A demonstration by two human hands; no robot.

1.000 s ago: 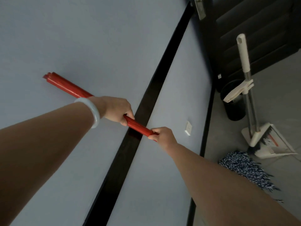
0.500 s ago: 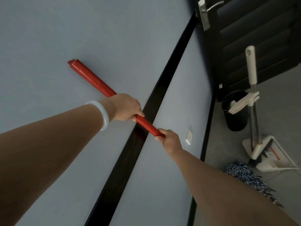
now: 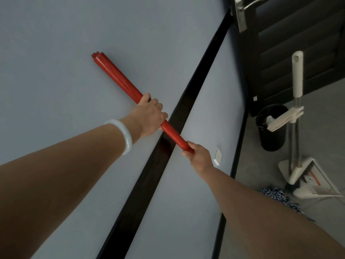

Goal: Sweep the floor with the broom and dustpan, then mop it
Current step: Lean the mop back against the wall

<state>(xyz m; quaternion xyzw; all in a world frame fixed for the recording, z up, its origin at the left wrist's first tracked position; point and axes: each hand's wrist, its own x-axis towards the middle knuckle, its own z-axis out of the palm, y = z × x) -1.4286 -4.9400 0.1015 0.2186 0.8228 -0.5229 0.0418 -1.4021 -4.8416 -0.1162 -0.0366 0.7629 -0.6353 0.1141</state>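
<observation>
Both my hands hold a red mop handle point(image 3: 119, 77) that slants across the grey wall, its top end up and to the left. My left hand point(image 3: 151, 114), with a white bangle on the wrist, grips the handle at its middle. My right hand point(image 3: 198, 156) grips it lower down. The blue-and-white mop head point(image 3: 278, 198) lies on the floor at the lower right, partly hidden by my right arm. A white broom point(image 3: 296, 79) stands clipped upright in its white dustpan point(image 3: 317, 182) by the door.
A grey wall with a black stripe point(image 3: 188, 101) fills the left. A black bin point(image 3: 273, 128) stands in the corner beside a dark door point(image 3: 298, 30) with a metal handle. A white wall socket point(image 3: 218, 156) sits low on the wall. Grey floor runs along the right.
The handle's top end has swung right and up along the wall. My left hand has slid higher on the handle, and the view has shifted so the broom and dustpan sit lower.
</observation>
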